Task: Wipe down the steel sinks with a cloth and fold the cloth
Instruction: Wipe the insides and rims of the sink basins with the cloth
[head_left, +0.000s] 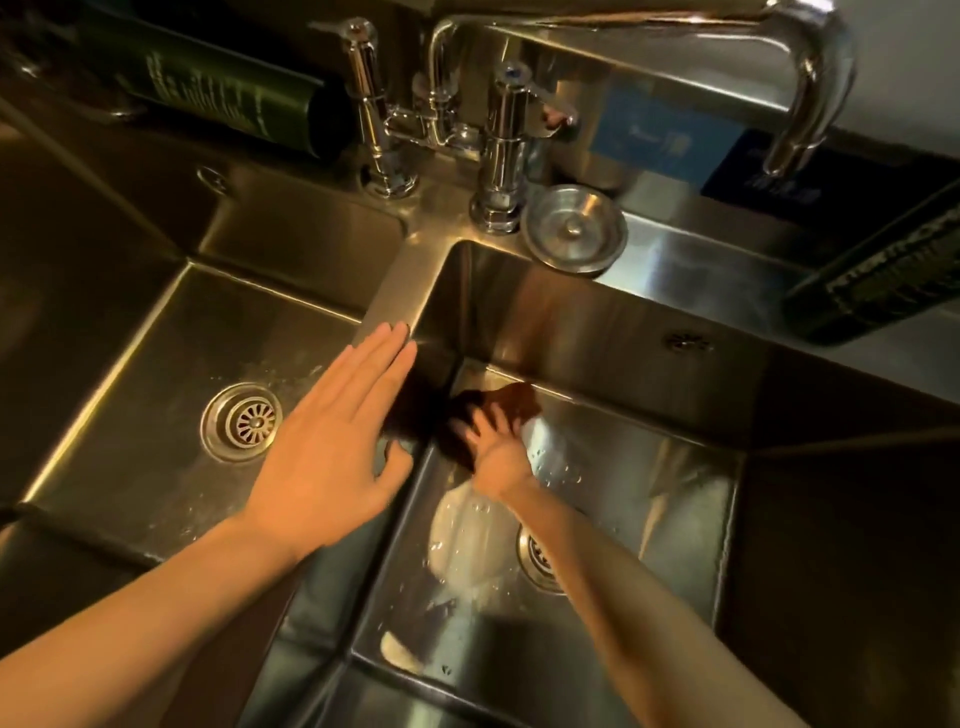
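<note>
Head view shows your right hand (493, 441) pressing the dark cloth (493, 410) into the right sink's (649, 467) far-left corner. Your left hand (337, 441) rests open and flat on the divider (410, 280) beside it. Keep the palm flat and drag toward the drain (537, 558) behind your wrist.

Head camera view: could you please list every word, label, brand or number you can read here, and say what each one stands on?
None can be read.
Dark green bottle behind the left sink: pale print, too blurred.
Blue sign on the back wall: white marks, too blurred.
Dark sign beside it: pale characters, too blurred.
Dark bottle at the right: pale print, too blurred.
</note>
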